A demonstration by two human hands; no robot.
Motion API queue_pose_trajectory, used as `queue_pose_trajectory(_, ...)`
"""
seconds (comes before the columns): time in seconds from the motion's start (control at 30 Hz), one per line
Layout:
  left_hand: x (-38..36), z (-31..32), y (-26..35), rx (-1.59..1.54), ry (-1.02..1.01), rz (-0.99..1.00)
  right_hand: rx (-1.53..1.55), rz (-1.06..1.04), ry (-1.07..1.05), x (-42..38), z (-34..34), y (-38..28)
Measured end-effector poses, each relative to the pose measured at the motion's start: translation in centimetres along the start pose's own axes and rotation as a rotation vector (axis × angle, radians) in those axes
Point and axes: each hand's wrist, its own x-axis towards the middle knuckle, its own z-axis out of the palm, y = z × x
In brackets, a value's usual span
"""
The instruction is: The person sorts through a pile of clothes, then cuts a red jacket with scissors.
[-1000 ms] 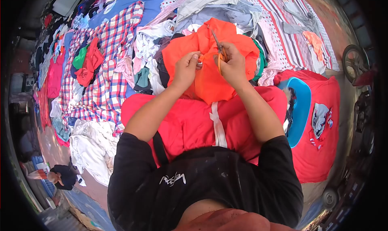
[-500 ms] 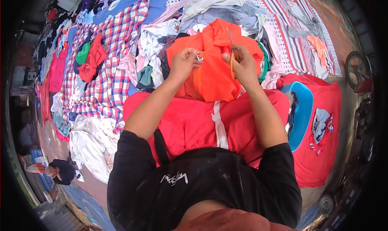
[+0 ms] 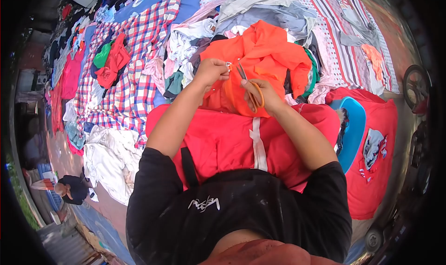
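Observation:
An orange garment (image 3: 269,44) lies bunched over a heap of clothes in front of my knees. My left hand (image 3: 211,74) is closed in a pinch at its left side, with a small silvery square piece (image 3: 228,64) showing at the fingertips. Orange-handled scissors (image 3: 256,99) are in my right hand (image 3: 268,95), fingers wrapped about the handles. Their blades point up and left over the orange cloth, tips close to the left fingertips and slightly parted.
Red cloth covers my lap. A blue basin (image 3: 352,130) stands at my right on another red cloth (image 3: 371,190). To the left spreads a checked cloth (image 3: 134,56) with red and green pieces on it, and white clothes (image 3: 109,158) lie nearer. A person (image 3: 72,189) is at far left.
My right hand has come down and left with the scissors, turning the blades toward my left hand. The left hand keeps its pinch, and the orange garment has shifted, its right side folding differently.

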Motion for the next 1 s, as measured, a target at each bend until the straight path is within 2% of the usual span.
queue_pose_trajectory(0.13,-0.4,-0.5,0.1,0.041,0.01,-0.074,0.082,0.088,-0.025,-0.9,1.6,-0.4)
queue_pose_trajectory(0.23,-0.7,-0.6,0.2,0.166,0.024,-0.021,0.182,0.098,-0.063,-1.2,2.5,0.0)
queue_pose_trajectory(0.43,-0.8,-0.1,0.3,-0.074,-0.03,-0.037,0.266,-0.02,-0.05,-1.2,2.8,0.0)
queue_pose_trajectory(1.0,-1.3,1.7,1.5,-0.391,-0.06,-0.05,0.238,-0.063,-0.07,-1.8,2.4,-0.1)
